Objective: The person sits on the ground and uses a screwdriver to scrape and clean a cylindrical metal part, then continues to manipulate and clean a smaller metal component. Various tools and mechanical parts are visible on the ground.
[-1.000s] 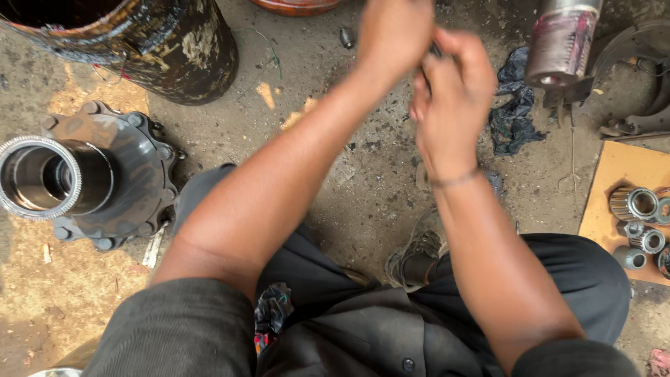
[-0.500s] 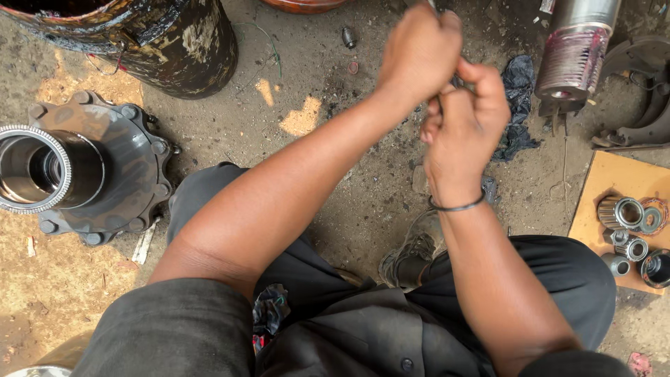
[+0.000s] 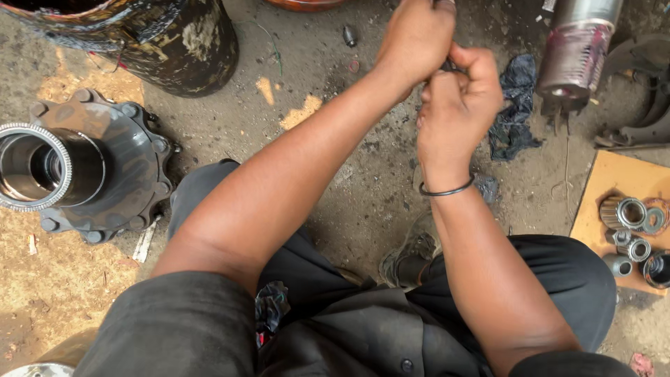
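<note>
My left hand (image 3: 417, 38) and my right hand (image 3: 457, 112), both closed into fists and pressed together at 12 o'clock of the view, clamped on a small dark metal part (image 3: 449, 66) that shows only as a sliver between the knuckles; its shape cannot be told. A thin black band (image 3: 447, 190) circles my right wrist. At 9 o'clock, on the stained concrete floor (image 3: 335, 174), stands a heavy grey steel wheel hub (image 3: 77, 171) with a toothed ring at its open bore and studs around its flange, well apart from my hands. At 11 o'clock, a black, dented metal drum (image 3: 167, 42). At 1 o'clock, a rusty cylindrical steel shaft end (image 3: 576, 56), and just beside it, near my right hand, a crumpled dark blue rag (image 3: 513, 105). At 3 o'clock, a flat orange board (image 3: 614, 188) bearing several round steel bearings and rings (image 3: 631, 230). At 6 o'clock, my dark trousers (image 3: 363, 328) and one worn shoe (image 3: 412, 255), directly below my forearms
</note>
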